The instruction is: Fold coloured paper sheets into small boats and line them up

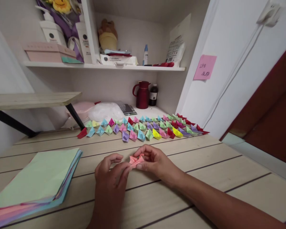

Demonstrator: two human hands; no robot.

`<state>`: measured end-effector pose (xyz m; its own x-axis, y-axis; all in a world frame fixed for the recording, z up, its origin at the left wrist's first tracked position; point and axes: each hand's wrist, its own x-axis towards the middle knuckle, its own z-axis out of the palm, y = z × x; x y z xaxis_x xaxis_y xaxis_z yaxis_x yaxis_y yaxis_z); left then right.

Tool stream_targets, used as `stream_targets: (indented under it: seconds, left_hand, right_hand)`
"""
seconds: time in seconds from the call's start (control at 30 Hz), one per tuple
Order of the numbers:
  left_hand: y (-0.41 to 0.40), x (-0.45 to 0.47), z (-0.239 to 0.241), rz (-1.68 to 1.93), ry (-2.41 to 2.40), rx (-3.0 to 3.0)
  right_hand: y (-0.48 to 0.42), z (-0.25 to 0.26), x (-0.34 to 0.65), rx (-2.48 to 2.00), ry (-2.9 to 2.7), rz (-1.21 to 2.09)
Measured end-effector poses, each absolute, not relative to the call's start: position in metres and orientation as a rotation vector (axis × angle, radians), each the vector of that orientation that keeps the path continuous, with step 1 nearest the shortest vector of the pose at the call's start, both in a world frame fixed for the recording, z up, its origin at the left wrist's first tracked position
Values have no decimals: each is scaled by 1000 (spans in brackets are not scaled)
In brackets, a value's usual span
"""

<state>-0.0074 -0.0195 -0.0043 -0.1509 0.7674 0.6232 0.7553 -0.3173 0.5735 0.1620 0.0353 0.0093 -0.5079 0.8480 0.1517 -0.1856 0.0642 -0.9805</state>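
Note:
A small pink folded paper piece [136, 160] is pinched between both my hands just above the wooden table [205, 165]. My left hand [111, 175] grips its left end with thumb and fingers closed. My right hand [154, 162] pinches its right end, fingers curled round it. Beyond my hands stand rows of several finished paper boats [143, 128] in many colours. A stack of coloured paper sheets [35, 181], light green on top, lies at the left.
A raised wooden board on black legs [33, 100] stands at the left rear. At the back are a dark red jug [142, 94], a dark bottle [153, 94] and a white plastic bag [106, 111]. A cluttered shelf [105, 66] hangs above. A pink note [205, 67] sticks on the white wall.

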Motion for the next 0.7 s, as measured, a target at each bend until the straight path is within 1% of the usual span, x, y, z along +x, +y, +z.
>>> stream_targets:
  seconds: [0.17,0.27,0.4,0.57,0.63,0.7]
  left_hand:
    - [-19,-11,-5,1562,1862,2202]
    - [-17,-15,-6,1471,1799,2269]
    - [-15,-17,-10,1372,1750,2283]
    - [-15,-16,-9,1468,1729,2291]
    - [-16,-16,-7,1503,1716,2281]
    - [-17,-16,-4,1526,1697,2271]
  right_hand:
    - [35,8,164,-601,-1443,1500]
    - [36,8,165,-602,-1455,1415]
    - [36,10,167,-722,-1619,1222]
    - [34,13,169,-785,-1820,1005]
    - [32,14,170,-771,-1848,987]
    - [31,15,172,-769,-1829,1049]
